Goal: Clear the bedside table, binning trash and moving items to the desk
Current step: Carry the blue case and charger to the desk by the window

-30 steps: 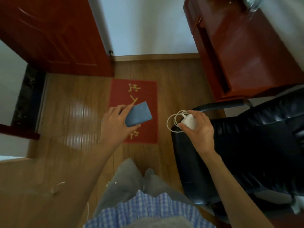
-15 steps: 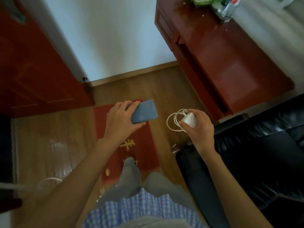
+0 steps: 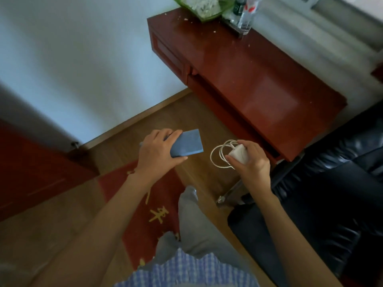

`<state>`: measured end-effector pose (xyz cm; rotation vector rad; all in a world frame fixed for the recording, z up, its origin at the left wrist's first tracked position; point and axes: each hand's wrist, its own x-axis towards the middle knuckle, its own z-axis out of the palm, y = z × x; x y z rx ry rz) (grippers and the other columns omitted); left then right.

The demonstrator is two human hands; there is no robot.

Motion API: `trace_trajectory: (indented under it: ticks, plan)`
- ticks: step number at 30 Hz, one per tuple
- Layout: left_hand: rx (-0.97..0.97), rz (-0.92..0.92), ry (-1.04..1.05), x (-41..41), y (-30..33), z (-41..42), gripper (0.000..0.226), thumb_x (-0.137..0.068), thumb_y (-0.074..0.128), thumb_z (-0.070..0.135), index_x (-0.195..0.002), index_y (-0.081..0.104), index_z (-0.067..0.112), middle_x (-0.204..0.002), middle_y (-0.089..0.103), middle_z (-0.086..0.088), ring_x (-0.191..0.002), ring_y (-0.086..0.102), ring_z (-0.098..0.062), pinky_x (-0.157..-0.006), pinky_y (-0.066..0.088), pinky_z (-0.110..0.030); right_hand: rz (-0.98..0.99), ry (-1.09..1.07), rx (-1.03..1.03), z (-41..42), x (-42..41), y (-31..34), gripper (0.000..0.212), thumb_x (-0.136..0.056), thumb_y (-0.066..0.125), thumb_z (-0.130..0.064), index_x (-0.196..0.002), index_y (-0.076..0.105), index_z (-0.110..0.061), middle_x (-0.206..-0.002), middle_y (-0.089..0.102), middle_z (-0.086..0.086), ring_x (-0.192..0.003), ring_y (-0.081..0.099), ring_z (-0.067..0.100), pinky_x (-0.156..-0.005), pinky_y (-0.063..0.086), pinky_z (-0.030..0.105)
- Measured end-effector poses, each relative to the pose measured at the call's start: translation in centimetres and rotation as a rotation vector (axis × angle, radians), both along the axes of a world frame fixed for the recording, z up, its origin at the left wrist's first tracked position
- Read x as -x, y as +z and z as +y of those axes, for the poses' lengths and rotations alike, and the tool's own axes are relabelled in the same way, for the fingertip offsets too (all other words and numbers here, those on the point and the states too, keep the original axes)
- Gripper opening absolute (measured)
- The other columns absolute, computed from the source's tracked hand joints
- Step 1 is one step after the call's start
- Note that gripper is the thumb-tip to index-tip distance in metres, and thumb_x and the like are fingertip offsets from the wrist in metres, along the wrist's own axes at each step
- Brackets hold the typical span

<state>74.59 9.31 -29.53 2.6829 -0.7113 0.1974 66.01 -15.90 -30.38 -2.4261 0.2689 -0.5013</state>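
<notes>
My left hand (image 3: 158, 151) grips a flat blue rectangular case (image 3: 187, 145) by its near end, held level over the wooden floor. My right hand (image 3: 251, 161) is closed on a white charger (image 3: 239, 155) whose coiled white cable (image 3: 216, 156) hangs to the left of my fingers. Both hands are side by side, a short way in front of the glossy red-brown desk (image 3: 259, 79). At the desk's far end stand a green bowl (image 3: 204, 6) and a clear plastic bottle (image 3: 247, 14).
A black leather chair (image 3: 331, 193) stands at the right, its armrest under my right forearm. A red mat with gold characters (image 3: 145, 204) lies on the floor below my left arm. A dark red door (image 3: 31, 172) is at the left, beside a white wall.
The view has swung right and up, so the desk now fills more of the frame and its bowl and bottle show. Both hands keep their items and the same spacing.
</notes>
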Motion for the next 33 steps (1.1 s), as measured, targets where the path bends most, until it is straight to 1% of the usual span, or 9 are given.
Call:
trace_trajectory:
  ticks: [4, 7, 10, 14, 21, 26, 29, 31, 33]
  plan:
    - [-0.022, -0.030, -0.047, -7.2, 0.3, -2.3, 0.071, -0.066, 0.076, 0.053, -0.124, 0.057, 0.014, -0.112, 0.062, -0.007, -0.100, 0.058, -0.027, -0.081, 0.049, -0.040, -0.035, -0.044, 0.026, -2.2, -6.6, 0.3, 0.048, -0.070, 0.083, -0.029, -0.109, 0.063, -0.012, -0.107, 0.065, 0.001, -0.097, 0.061, 0.018, -0.082, 0.053, 0.036]
    - [-0.030, -0.062, -0.055, -12.7, 1.0, -4.1, 0.072, -0.066, 0.077, 0.052, -0.124, 0.057, 0.014, -0.112, 0.063, -0.008, -0.100, 0.058, -0.027, -0.081, 0.049, -0.040, -0.067, -0.060, 0.027, -4.0, -11.9, 1.0, 0.048, -0.069, 0.083, -0.028, -0.109, 0.063, -0.010, -0.107, 0.065, 0.003, -0.097, 0.061, 0.018, -0.082, 0.053, 0.032]
    - [-0.016, -0.047, -0.038, -17.2, 1.4, -5.2, 0.073, -0.067, 0.077, 0.052, -0.126, 0.056, 0.014, -0.114, 0.062, -0.009, -0.103, 0.057, -0.028, -0.083, 0.049, -0.043, -0.072, -0.063, 0.029, -5.4, -16.5, 1.7, 0.045, -0.070, 0.082, -0.028, -0.108, 0.063, -0.011, -0.106, 0.065, 0.002, -0.096, 0.061, 0.017, -0.081, 0.049, 0.025]
    - [-0.014, -0.012, -0.020, -21.7, 1.1, -5.4, 0.073, -0.068, 0.075, 0.053, -0.127, 0.055, 0.015, -0.116, 0.061, -0.008, -0.105, 0.056, -0.028, -0.085, 0.048, -0.043, -0.042, -0.035, 0.023, -6.0, -21.4, 1.8, 0.046, -0.071, 0.081, -0.029, -0.109, 0.063, -0.011, -0.107, 0.064, 0.002, -0.096, 0.059, 0.016, -0.080, 0.051, 0.028]
    - [-0.032, 0.027, -0.020, -30.6, -0.7, -4.5, 0.074, -0.069, 0.068, 0.058, -0.127, 0.056, 0.014, -0.114, 0.062, -0.009, -0.101, 0.057, -0.029, -0.082, 0.048, -0.042, 0.028, -0.015, 0.019, -4.7, -29.4, -0.1, 0.047, -0.070, 0.082, -0.027, -0.109, 0.062, -0.011, -0.107, 0.064, 0.002, -0.094, 0.059, 0.016, -0.079, 0.050, 0.026]
    - [-0.007, 0.016, -0.103, -39.0, -1.0, -3.4, 0.071, -0.067, 0.067, 0.055, -0.123, 0.059, 0.013, -0.110, 0.064, -0.008, -0.097, 0.059, -0.030, -0.080, 0.050, -0.043, 0.055, -0.110, -0.016, -2.4, -36.3, -0.7, 0.046, -0.069, 0.083, -0.026, -0.109, 0.063, -0.014, -0.107, 0.063, -0.001, -0.093, 0.057, 0.013, -0.079, 0.042, 0.021]
    - [-0.007, 0.025, -0.153, -44.5, -0.7, -2.4, 0.069, -0.068, 0.066, 0.055, -0.123, 0.059, 0.013, -0.110, 0.064, -0.008, -0.099, 0.058, -0.030, -0.081, 0.050, -0.044, 0.065, -0.157, -0.019, -0.8, -40.3, -0.5, 0.046, -0.069, 0.082, -0.026, -0.109, 0.062, -0.015, -0.108, 0.063, -0.002, -0.095, 0.056, 0.013, -0.080, 0.045, 0.025]
    - [-0.031, 0.011, -0.202, -47.9, -0.9, -2.2, 0.069, -0.067, 0.068, 0.054, -0.122, 0.060, 0.013, -0.110, 0.064, -0.009, -0.099, 0.059, -0.031, -0.082, 0.050, -0.044, 0.067, -0.195, -0.017, 0.1, -42.3, -0.5, 0.046, -0.069, 0.082, -0.027, -0.109, 0.063, -0.015, -0.108, 0.063, -0.002, -0.096, 0.057, 0.014, -0.081, 0.048, 0.027]
    - [-0.062, 0.003, -0.255, -50.9, -1.0, -2.5, 0.069, -0.066, 0.076, 0.050, -0.122, 0.060, 0.013, -0.111, 0.064, -0.010, -0.100, 0.060, -0.033, -0.082, 0.050, -0.045, 0.057, -0.228, -0.011, 0.7, -44.0, -0.4, 0.045, -0.069, 0.082, -0.028, -0.108, 0.063, -0.014, -0.108, 0.063, -0.001, -0.096, 0.058, 0.016, -0.081, 0.048, 0.027]
